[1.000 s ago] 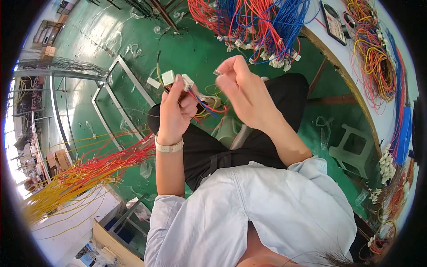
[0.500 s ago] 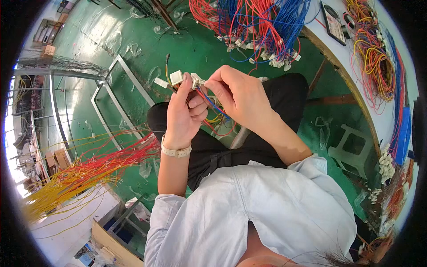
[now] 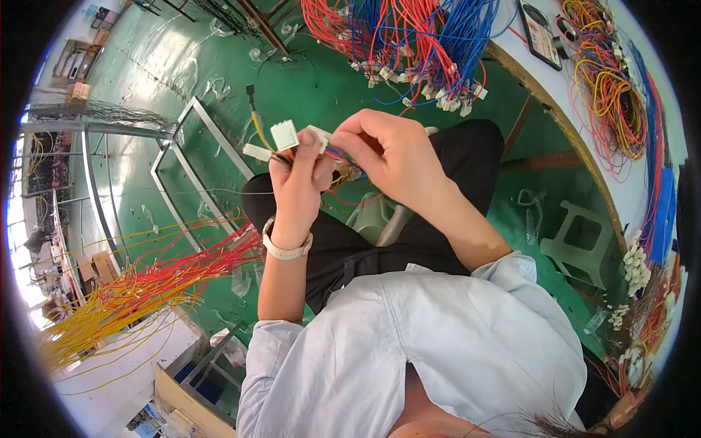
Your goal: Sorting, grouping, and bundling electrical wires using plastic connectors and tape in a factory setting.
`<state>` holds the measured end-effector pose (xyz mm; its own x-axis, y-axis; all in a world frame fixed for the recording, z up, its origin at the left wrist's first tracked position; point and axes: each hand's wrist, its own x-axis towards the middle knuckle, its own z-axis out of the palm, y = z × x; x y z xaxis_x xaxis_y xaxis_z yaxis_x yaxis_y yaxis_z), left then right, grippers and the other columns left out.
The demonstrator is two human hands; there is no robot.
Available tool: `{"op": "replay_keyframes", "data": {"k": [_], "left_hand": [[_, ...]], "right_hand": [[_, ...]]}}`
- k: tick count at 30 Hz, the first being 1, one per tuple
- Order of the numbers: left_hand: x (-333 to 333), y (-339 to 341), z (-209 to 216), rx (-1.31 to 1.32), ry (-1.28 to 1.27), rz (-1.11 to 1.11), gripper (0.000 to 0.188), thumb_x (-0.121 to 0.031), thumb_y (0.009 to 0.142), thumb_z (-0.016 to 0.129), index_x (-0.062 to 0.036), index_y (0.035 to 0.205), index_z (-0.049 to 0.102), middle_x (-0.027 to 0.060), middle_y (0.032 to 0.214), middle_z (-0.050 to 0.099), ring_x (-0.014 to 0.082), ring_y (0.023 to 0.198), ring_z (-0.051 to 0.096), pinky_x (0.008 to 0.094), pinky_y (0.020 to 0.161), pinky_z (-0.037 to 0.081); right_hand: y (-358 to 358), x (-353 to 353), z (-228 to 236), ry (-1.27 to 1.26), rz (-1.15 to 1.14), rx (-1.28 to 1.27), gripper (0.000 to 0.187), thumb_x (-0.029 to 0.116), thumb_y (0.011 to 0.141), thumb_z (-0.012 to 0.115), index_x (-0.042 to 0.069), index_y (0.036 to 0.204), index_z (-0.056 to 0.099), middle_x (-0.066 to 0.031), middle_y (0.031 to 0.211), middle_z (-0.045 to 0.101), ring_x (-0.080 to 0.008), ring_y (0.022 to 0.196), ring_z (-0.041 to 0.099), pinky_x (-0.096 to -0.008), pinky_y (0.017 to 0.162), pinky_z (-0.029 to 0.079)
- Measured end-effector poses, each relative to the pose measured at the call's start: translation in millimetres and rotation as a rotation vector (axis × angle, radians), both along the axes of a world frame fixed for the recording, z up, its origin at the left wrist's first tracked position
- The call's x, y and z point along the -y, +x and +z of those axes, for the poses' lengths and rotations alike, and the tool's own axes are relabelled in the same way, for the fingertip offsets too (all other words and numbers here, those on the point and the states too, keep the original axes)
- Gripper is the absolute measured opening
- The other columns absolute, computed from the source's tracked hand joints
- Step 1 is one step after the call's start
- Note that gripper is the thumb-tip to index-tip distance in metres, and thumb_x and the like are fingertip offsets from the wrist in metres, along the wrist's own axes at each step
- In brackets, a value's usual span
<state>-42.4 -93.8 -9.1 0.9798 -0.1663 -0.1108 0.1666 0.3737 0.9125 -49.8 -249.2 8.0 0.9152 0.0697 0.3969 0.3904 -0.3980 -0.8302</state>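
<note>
The left hand (image 3: 298, 182) is grasping a wired cluster, its thumb pressing between a large white connector (image 3: 285, 136) and a smaller white connector (image 3: 320, 136), both sitting in front of the lap, well apart from any table edge. The right hand (image 3: 394, 157) is pinching, thumb and forefinger together, at the smaller connector's right end; what is lying between them cannot be told. Coloured wires (image 3: 334, 154) are bridging the narrow gap between the hands. Ahead, green floor (image 3: 328, 87) is stretching toward hanging red and blue wires (image 3: 423, 44). The worktable's (image 3: 553, 91) edge is curving well off rightward, while a metal frame (image 3: 221, 135) is standing leftward
</note>
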Motion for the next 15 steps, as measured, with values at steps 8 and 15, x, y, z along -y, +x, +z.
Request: {"op": "replay_keyframes", "data": {"k": [8,15], "left_hand": [[3.7,6.2,3.7,-0.038,-0.030,0.012,0.028,-0.028,0.097,0.052,-0.0114,0.076,0.045,-0.0079,0.057,0.034,0.0020,0.046,0.026,0.0217,0.041,0.015],[9.5,12.1,-0.3,-0.103,-0.063,-0.021,0.025,-0.024,0.096,0.054,-0.0135,0.076,0.045,-0.0101,0.057,0.031,0.0008,0.045,0.026,0.0203,0.039,0.016]], "right_hand": [[6.5,3.4,-5.5,0.068,0.047,0.137,0.007,0.005,0.083,0.064,-0.001,0.081,0.062,-0.0096,0.069,0.055,-0.0199,0.056,0.053,-0.0292,0.050,0.041],[8.6,3.3,-21.2,0.018,-0.059,0.364,0.006,-0.003,0.077,0.066,-0.002,0.081,0.061,-0.0116,0.071,0.058,-0.0256,0.057,0.057,-0.0329,0.047,0.043]]}}
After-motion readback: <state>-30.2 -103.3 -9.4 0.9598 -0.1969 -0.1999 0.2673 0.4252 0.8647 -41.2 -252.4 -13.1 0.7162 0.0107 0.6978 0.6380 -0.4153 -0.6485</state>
